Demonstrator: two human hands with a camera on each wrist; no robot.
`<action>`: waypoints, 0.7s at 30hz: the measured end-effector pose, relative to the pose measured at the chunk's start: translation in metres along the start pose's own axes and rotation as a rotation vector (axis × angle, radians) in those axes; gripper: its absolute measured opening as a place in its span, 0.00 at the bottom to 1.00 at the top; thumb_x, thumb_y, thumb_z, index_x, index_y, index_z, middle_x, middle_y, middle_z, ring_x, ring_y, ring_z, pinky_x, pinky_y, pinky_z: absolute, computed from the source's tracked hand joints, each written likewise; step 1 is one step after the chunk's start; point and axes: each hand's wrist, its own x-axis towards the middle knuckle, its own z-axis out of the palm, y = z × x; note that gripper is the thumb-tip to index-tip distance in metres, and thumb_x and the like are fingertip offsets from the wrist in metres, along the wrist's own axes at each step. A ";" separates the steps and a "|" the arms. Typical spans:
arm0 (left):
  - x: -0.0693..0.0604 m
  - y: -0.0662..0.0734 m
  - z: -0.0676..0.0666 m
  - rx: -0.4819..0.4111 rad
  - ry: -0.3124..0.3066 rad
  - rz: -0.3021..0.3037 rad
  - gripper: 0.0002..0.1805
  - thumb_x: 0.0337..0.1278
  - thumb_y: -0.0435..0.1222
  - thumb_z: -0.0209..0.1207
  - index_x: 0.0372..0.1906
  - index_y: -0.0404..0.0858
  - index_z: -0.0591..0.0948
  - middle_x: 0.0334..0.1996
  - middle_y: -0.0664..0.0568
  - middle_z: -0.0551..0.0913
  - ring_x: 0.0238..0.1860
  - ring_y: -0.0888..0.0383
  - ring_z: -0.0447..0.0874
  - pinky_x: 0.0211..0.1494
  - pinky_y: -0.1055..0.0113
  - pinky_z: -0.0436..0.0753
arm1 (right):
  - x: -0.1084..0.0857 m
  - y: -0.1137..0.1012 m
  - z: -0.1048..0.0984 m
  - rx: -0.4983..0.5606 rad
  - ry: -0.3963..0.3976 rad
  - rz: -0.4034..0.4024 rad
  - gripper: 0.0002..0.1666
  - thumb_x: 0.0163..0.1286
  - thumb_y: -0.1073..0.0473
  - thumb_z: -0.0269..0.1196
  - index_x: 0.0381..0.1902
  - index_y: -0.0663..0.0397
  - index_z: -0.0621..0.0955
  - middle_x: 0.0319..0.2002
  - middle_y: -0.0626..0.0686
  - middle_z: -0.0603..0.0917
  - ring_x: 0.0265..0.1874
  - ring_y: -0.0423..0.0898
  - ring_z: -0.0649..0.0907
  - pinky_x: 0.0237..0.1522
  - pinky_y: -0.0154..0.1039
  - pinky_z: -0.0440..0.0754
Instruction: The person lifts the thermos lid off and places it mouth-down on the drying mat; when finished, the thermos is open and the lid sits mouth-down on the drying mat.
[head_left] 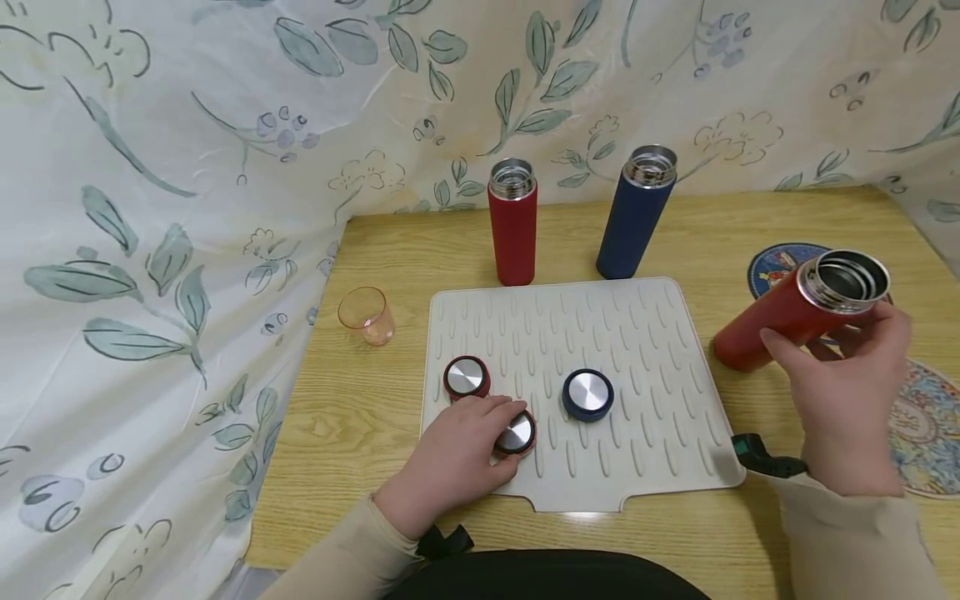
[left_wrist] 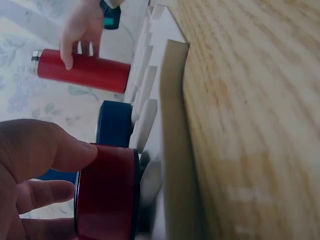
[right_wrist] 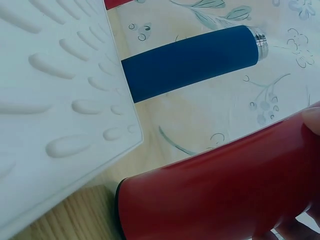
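Observation:
My left hand (head_left: 455, 454) pinches a red bottle lid (head_left: 517, 433) with a silver top, low over the white ribbed mat (head_left: 645, 462). In the left wrist view, the thumb and fingers sit on opposite sides of that lid (left_wrist: 107, 195). A second red lid (head_left: 465, 377) lies just beyond the left fingers, and a dark blue lid (head_left: 588, 395) is to the right. My right hand (head_left: 851, 383) grips an uncapped red bottle (head_left: 780, 321) near its upper part, right of the mat. Its black-edged base shows at the wood in the right wrist view.
Behind the mat stand another uncapped red bottle (head_left: 513, 233) and an uncapped blue bottle (head_left: 636, 221). A small pinkish glass (head_left: 367, 317) is on the wooden table (head_left: 322, 450) at left. Two patterned round coasters, one blue (head_left: 772, 262) and one multicoloured (head_left: 930, 425), lie at right.

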 end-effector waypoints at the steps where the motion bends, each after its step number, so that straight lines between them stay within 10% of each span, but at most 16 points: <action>1: 0.000 0.000 0.001 -0.006 0.000 0.001 0.29 0.63 0.47 0.76 0.67 0.43 0.85 0.58 0.54 0.90 0.58 0.53 0.89 0.69 0.57 0.84 | 0.000 0.000 0.001 0.008 -0.004 0.000 0.52 0.76 0.63 0.73 0.85 0.29 0.59 0.80 0.36 0.67 0.73 0.37 0.71 0.80 0.37 0.73; 21: -0.004 -0.003 -0.004 -0.111 -0.026 -0.071 0.32 0.65 0.47 0.76 0.71 0.43 0.83 0.66 0.50 0.86 0.66 0.48 0.86 0.71 0.52 0.84 | 0.003 0.007 0.006 0.202 -0.069 0.106 0.54 0.73 0.64 0.75 0.83 0.26 0.60 0.80 0.38 0.67 0.74 0.37 0.70 0.79 0.35 0.71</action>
